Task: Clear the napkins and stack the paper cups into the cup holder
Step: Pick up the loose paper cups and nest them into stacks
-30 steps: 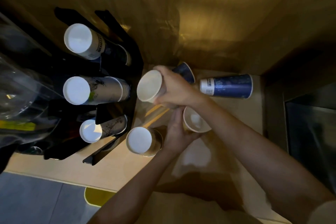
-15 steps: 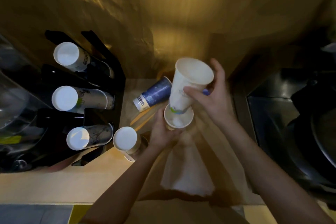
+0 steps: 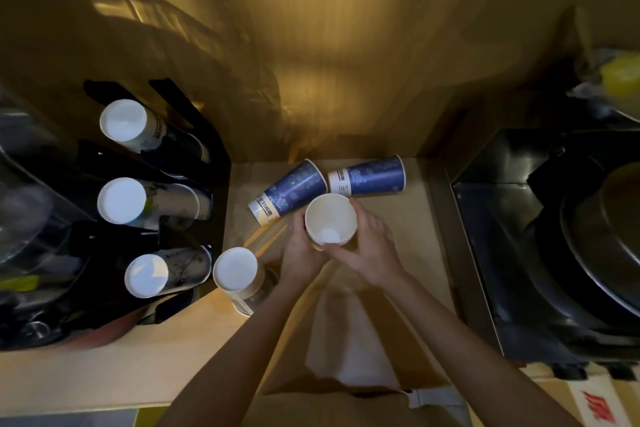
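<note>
Both hands wrap an upright pale paper cup stack [image 3: 330, 220] at the middle of the counter; my left hand [image 3: 300, 251] grips its left side and my right hand [image 3: 367, 250] its right side. The open mouth faces up at me. Behind it two blue paper cups lie on their sides, one [image 3: 289, 192] tilted left, the other [image 3: 369, 176] to its right. An upside-down pale cup [image 3: 237, 272] stands left of my left hand. The black cup holder [image 3: 214, 163] at the left carries three slanted cup stacks [image 3: 123, 199]. A white napkin [image 3: 346, 340] lies between my forearms.
A dark metal sink area with a large round pan [image 3: 602, 246] fills the right side. A wooden wall [image 3: 311, 45] closes the back. The light wooden counter [image 3: 86, 374] runs to its front edge at the bottom left. Clear plastic lids sit at the far left [image 3: 20, 218].
My right hand has pushed the pale cup it held down into the cup in my left hand; both hands now close around the nested cups. The view shifted, showing both blue cups.
</note>
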Demonstrator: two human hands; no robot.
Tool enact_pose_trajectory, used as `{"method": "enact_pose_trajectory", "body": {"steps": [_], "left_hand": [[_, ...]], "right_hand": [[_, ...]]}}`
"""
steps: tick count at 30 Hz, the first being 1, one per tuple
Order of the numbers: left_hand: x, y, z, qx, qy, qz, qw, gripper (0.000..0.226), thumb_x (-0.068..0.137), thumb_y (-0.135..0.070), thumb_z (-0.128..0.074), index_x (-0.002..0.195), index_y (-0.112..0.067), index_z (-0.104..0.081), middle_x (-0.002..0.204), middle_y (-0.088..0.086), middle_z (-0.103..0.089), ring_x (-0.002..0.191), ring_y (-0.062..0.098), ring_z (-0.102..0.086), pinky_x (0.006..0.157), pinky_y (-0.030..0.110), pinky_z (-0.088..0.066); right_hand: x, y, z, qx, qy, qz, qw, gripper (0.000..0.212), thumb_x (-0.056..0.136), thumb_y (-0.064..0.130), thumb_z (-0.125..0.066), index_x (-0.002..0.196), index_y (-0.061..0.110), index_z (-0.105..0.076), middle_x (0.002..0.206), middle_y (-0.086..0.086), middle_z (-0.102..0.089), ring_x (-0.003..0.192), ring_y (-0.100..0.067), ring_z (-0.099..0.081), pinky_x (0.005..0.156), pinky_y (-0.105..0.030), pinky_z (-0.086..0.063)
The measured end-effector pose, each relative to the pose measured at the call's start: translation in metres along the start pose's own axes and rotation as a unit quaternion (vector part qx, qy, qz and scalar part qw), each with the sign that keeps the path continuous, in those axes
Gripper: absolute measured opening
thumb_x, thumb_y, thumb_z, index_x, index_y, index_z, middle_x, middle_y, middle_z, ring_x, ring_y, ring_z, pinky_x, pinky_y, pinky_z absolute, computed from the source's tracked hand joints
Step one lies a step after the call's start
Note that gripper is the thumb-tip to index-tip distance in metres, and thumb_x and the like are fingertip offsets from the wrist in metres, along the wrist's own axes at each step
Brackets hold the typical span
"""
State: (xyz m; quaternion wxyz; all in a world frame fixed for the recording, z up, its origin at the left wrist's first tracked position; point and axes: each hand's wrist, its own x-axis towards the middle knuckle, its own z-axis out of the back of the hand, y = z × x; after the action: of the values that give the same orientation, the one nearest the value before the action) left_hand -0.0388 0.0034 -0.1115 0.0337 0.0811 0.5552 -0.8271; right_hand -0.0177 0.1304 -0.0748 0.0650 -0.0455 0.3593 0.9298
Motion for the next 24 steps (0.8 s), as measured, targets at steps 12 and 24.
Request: {"method": "enact_pose_trajectory", "body": {"steps": [12, 24], "left_hand": [[0.000, -0.041, -0.022, 0.050, 0.130, -0.016, 0.990, 0.100, 0.041, -0.055, -0.076, 0.126, -0.026, -0.034, 0.122, -0.003, -0.055, 0.115, 0.020, -0.055, 0.097, 0.046, -0.049], [-0.015, -0.072, -0.103, 0.146, 0.179, -0.077, 0.970, 0.094, 0.055, -0.039, -0.083, 0.129, -0.030, -0.026, 0.129, -0.002, -0.052, 0.113, 0.020, -0.053, 0.081, 0.026, -0.044]], "right_hand": [[-0.001, -0.025, 0.057, 0.203, 0.029, -0.117, 0.972, 0.038, 0.093, 0.014, -0.045, 0.131, 0.017, -0.047, 0.129, -0.007, -0.056, 0.111, -0.015, -0.050, 0.093, -0.028, -0.038], [-0.040, -0.083, 0.103, 0.145, -0.072, -0.157, 0.974, 0.044, 0.091, 0.006, -0.047, 0.135, 0.013, -0.043, 0.137, -0.010, -0.052, 0.126, -0.024, -0.048, 0.107, -0.037, -0.039]]}}
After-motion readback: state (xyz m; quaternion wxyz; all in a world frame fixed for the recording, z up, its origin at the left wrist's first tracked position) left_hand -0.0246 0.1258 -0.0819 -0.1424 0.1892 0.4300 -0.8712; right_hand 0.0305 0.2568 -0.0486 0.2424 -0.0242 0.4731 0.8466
